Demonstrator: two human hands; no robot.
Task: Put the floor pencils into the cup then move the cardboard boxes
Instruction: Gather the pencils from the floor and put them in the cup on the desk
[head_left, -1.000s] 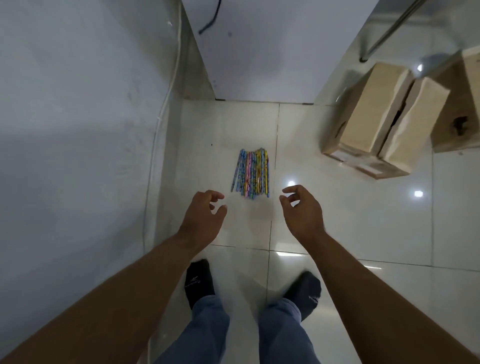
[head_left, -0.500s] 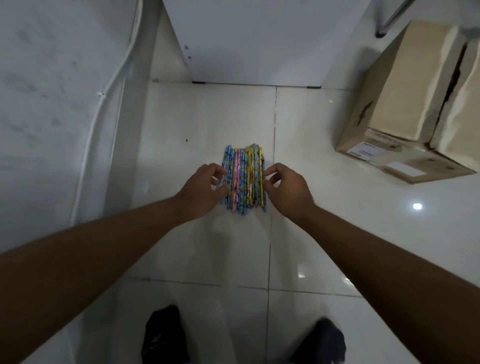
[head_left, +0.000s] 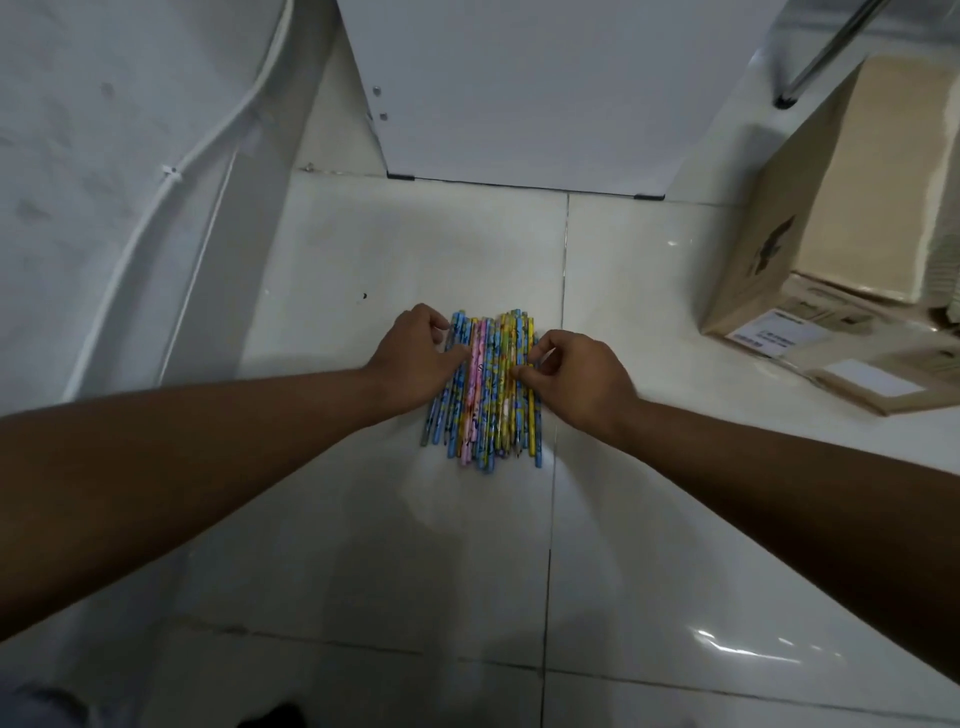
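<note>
A bundle of several patterned pencils (head_left: 488, 400), blue, pink and yellow, lies side by side on the white floor tiles. My left hand (head_left: 415, 358) rests on the bundle's left edge, fingers curled over the blue ones. My right hand (head_left: 576, 376) presses on the right edge, thumb and fingers pinching at the yellow pencils. The pencils still lie flat on the floor. A cardboard box (head_left: 831, 228) stands on the floor at the right, with a white label on its near face. No cup is in view.
A white cabinet panel (head_left: 519, 93) stands just beyond the pencils. A white wall with a cable duct (head_left: 171, 171) runs along the left. A metal leg (head_left: 810, 67) touches the floor behind the box. My dark sock (head_left: 270, 717) shows at the bottom edge.
My view has dropped closer to the floor. Both hands went from hovering apart above the pencils to closing in on the bundle's two sides.
</note>
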